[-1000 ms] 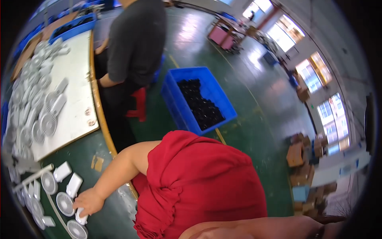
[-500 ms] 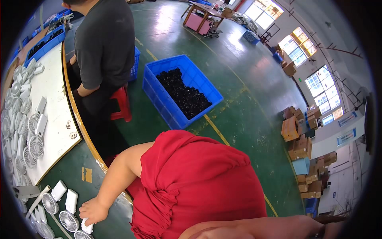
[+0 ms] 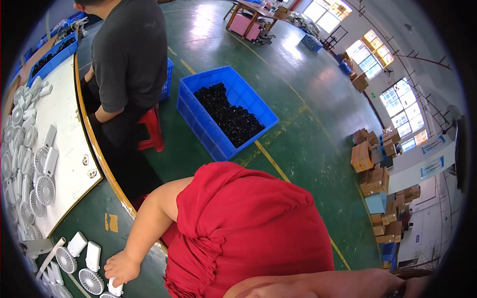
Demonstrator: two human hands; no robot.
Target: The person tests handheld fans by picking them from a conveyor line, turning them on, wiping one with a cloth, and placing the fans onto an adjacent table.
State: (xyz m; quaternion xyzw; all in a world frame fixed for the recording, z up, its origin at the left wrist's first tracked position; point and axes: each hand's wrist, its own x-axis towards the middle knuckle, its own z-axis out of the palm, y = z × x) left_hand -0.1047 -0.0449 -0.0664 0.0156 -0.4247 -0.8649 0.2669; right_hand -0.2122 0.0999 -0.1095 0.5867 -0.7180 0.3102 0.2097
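Observation:
My right hand point(image 3: 122, 268) reaches down to the green tabletop at the lower left, its fingers closed on the white handle of a small handheld fan point(image 3: 115, 287). The bottom edge of the view cuts off part of that fan. Right beside the hand lie another white fan point(image 3: 91, 281) and its handle point(image 3: 93, 256). A further fan point(image 3: 65, 260) rests a little to the left, near a pale stick-like piece point(image 3: 50, 258). My left hand is out of view. Red cloth of my clothing point(image 3: 253, 223) fills the lower middle.
A white board point(image 3: 64, 124) carries many piled fans point(image 3: 30, 164). Someone in a dark shirt point(image 3: 131, 54) sits on a red stool point(image 3: 151, 130) at the same bench. A blue crate point(image 3: 198, 121) of black parts stands on the floor. Cardboard boxes point(image 3: 375, 179) line the right wall.
The view has shifted slightly, so the nearby fans and my right hand appear a little lower and further right. My right hand stays on the same fan.

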